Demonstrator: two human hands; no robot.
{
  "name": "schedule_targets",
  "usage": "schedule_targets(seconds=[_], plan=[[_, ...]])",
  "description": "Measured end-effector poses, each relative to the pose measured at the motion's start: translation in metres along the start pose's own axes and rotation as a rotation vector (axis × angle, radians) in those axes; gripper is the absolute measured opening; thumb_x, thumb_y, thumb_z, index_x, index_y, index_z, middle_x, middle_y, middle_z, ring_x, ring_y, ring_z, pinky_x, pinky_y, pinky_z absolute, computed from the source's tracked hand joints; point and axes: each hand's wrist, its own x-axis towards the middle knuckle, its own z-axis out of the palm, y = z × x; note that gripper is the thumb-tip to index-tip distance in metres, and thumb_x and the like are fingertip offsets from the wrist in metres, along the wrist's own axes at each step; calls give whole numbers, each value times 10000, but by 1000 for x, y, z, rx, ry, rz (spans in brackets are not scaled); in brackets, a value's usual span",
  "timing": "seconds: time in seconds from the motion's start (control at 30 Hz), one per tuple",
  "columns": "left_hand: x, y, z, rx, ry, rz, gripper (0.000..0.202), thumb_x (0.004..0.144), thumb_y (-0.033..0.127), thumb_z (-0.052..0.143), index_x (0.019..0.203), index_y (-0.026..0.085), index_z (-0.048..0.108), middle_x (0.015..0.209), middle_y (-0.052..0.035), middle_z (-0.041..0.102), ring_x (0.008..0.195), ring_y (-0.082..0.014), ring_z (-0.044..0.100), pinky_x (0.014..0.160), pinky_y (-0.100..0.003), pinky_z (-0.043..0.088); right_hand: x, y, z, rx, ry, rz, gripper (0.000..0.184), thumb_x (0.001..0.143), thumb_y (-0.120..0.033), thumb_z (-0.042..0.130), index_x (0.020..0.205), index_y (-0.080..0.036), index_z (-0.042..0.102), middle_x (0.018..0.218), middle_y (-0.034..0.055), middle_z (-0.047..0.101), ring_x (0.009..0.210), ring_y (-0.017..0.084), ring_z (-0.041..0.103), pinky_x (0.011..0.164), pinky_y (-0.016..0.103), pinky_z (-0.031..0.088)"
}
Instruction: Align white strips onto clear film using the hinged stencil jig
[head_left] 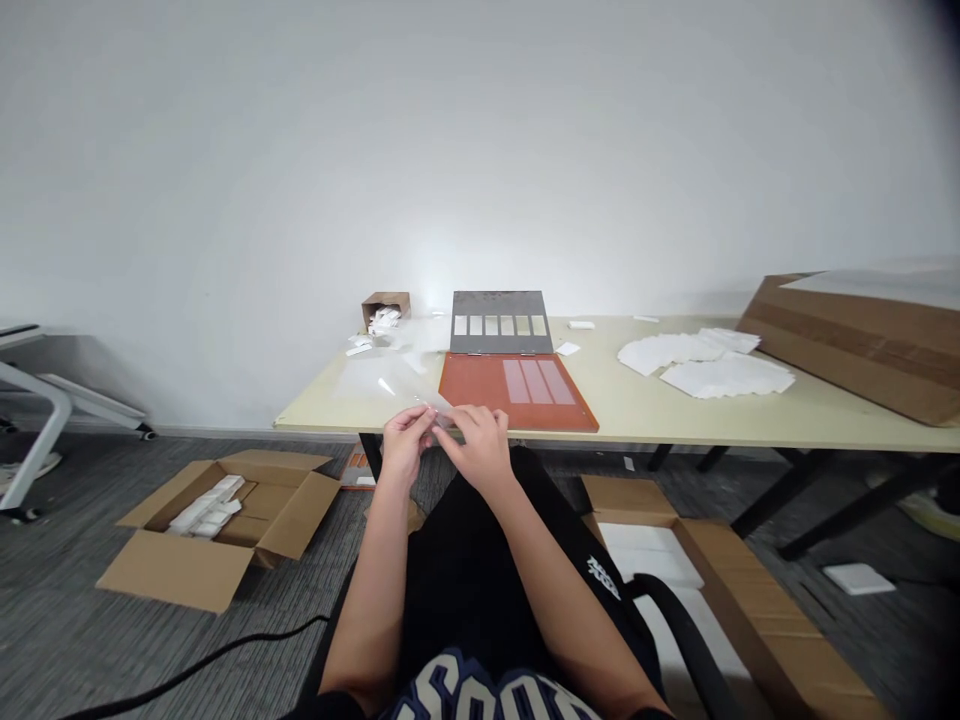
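Note:
My left hand [407, 443] and my right hand [481, 446] meet just in front of the table's near edge, above my lap. Both pinch a small clear plastic sleeve [437, 408] between their fingertips. Right behind the hands an orange-red board [480, 402] with pale strips lies on the table. A grey panel [500, 304] with a row of light windows leans up behind it. Clear plastic sheets [373, 377] lie to the left of the board.
White paper stacks [705, 362] and a large flat carton [862, 335] sit on the pale table [660, 412]. A small box [385, 306] of white pieces stands at the back. Open cartons rest on the floor left [217, 525] and right [720, 580]. A black chair arm [682, 630] is near my right side.

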Motion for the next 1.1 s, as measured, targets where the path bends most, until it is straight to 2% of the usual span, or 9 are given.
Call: schedule_targets(seconds=[0.2,0.43,0.6,0.8,0.97,1.1], plan=[[-16,-2,12,-26,1,65,348,538,377,880,717,143,695,615,12,647,478,-49,500,436,-173,365,-11,3,-9,68,-15,44,168,929,-337,607,1013,-213,684,1038,60,731,926,203,624,836,358,350],[-28,10,22,-5,-1,112,334,539,377,881,693,149,691,616,2,666,540,-94,594,564,-233,504,-14,-2,-19,131,-2,24,163,952,-301,565,969,-210,699,1012,58,753,920,204,654,843,368,381],[-33,18,21,25,-1,145,347,535,389,881,710,152,699,625,-4,675,569,-114,620,631,-276,543,-9,-4,-24,208,-18,4,214,972,-275,503,939,-228,709,1001,48,754,928,189,663,853,354,421],[-37,24,18,110,-16,189,353,572,421,857,736,153,696,641,-15,677,579,-133,631,646,-308,558,-8,-6,-29,276,-39,17,216,976,-288,479,914,-215,673,977,43,744,915,194,643,878,361,393],[-40,29,17,256,-57,294,287,712,415,772,808,170,658,782,-36,684,758,-166,666,759,-320,567,0,-5,-31,340,-93,86,211,965,-307,442,897,-213,618,949,66,708,905,207,616,873,358,406],[-37,30,14,401,-38,399,221,826,398,668,887,196,602,945,-51,652,948,-181,639,833,-296,542,12,-3,-29,438,-167,131,197,951,-332,438,873,-225,584,876,47,685,847,197,612,808,331,446]])
